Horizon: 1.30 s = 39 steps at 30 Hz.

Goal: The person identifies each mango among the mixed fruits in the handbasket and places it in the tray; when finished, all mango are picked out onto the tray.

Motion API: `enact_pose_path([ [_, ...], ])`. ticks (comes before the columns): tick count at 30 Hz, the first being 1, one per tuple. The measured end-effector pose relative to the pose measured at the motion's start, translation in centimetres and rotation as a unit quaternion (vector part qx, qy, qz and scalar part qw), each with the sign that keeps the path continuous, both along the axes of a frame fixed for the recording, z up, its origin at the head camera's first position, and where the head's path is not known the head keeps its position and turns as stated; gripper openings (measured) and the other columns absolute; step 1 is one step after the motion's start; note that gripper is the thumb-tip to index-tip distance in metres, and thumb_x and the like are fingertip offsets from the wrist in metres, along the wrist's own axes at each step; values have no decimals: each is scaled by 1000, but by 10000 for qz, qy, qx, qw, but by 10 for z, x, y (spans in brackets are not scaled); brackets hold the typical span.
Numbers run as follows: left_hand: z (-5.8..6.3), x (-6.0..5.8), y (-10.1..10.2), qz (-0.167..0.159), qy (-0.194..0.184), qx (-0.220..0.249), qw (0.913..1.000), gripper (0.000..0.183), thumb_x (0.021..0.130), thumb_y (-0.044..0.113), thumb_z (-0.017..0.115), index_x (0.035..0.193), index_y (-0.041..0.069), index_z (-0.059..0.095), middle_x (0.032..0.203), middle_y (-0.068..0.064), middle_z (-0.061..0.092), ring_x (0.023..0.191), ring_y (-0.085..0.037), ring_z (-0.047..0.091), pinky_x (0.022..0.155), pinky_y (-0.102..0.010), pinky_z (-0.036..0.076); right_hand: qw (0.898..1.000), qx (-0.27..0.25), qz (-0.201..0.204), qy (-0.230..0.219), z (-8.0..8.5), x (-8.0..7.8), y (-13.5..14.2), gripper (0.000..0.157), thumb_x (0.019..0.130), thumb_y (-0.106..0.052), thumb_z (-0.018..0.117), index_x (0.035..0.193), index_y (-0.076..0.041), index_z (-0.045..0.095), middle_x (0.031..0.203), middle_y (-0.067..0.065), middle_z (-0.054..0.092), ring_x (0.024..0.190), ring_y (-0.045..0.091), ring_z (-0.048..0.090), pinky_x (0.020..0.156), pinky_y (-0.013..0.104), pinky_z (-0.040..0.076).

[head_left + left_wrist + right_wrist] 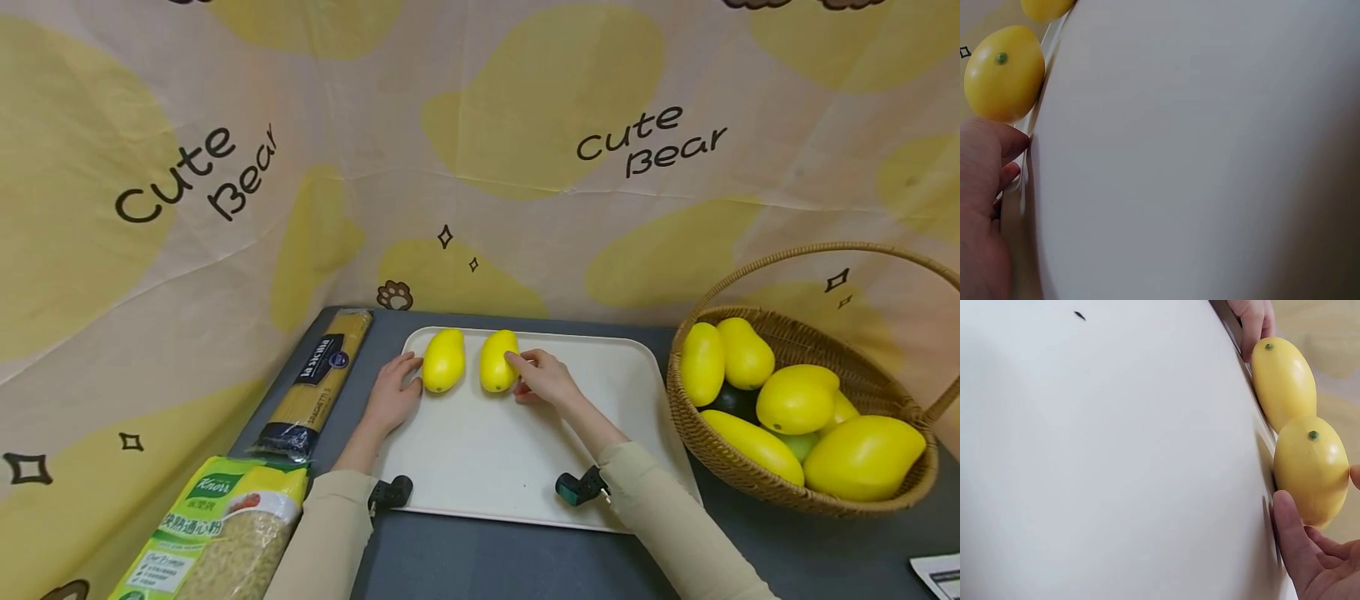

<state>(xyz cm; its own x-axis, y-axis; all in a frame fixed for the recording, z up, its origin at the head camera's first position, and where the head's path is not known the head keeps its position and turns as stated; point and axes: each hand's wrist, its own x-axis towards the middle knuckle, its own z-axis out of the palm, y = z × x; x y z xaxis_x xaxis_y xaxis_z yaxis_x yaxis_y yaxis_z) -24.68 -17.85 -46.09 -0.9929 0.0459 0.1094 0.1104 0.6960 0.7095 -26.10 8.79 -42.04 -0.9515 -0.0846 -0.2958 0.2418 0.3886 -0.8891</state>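
Two yellow mangoes lie side by side at the back of a white tray [525,467], a small gap between them. My right hand [550,377] holds the right mango [497,362] at its right side; in the right wrist view the thumb [1288,512] is at one side and a fingertip at the other. Beside the left mango [443,361], my left hand [393,393] rests at the tray's left edge with fingers loosely bent. Its fingertips come close to that fruit; whether they touch it I cannot tell.
Right of the tray stands a wicker basket [885,367] with a tall handle, holding several yellow fruits and a dark one. On the left lie a spaghetti pack [318,379] and a Knorr pasta bag [217,525]. A printed cloth [510,167] hangs behind the grey table [480,558].
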Motion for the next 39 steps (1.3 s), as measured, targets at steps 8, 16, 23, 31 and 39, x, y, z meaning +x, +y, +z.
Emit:
enact_pose_path([
  [8, -2, -2, 0, -2, 14, -37, 10000, 45, 96, 11, 52, 139, -3, 50, 151, -19, 38, 141, -38, 27, 115, -54, 21, 10000, -48, 48, -35, 1, 1, 2, 61, 95, -47, 59, 135, -4, 47, 88, 12, 61, 59, 16, 61, 60, 24, 56],
  [16, -1, -1, 0, -5, 47, -52, 10000, 44, 96, 11, 51, 138, -3, 50, 150, -20, 38, 141, -39, 27, 114, -55, 21, 10000, -15, 68, -2, 3, 2, 4, 58, 95, -47, 58, 133, -5, 49, 88, 12, 61, 61, 17, 61, 59, 24, 56],
  [23, -1, -1, 0, 0, 17, -38, 10000, 44, 97, 11, 52, 138, -3, 50, 150, -19, 38, 141, -38, 28, 115, -53, 21, 9981, 242, -52, 568, 4, 7, 11, 47, 95, -41, 59, 126, -6, 57, 99, 11, 63, 68, 19, 62, 62, 28, 57],
  [31, -2, -1, 2, 28, -39, -100, 9999, 45, 97, 13, 50, 139, -2, 49, 151, -19, 37, 141, -38, 26, 115, -54, 20, 9920, 273, -148, 1227, 21, 19, 29, 25, 96, -24, 59, 107, -3, 66, 99, 18, 68, 75, 27, 63, 66, 33, 58],
  [39, -2, -1, 1, 4, -84, -105, 9999, 46, 97, 13, 50, 140, -2, 48, 152, -19, 36, 142, -37, 25, 115, -54, 18, 9882, 534, 543, 1332, 49, 43, 55, 25, 97, -25, 60, 106, -3, 67, 97, 16, 68, 81, 28, 63, 67, 28, 57],
])
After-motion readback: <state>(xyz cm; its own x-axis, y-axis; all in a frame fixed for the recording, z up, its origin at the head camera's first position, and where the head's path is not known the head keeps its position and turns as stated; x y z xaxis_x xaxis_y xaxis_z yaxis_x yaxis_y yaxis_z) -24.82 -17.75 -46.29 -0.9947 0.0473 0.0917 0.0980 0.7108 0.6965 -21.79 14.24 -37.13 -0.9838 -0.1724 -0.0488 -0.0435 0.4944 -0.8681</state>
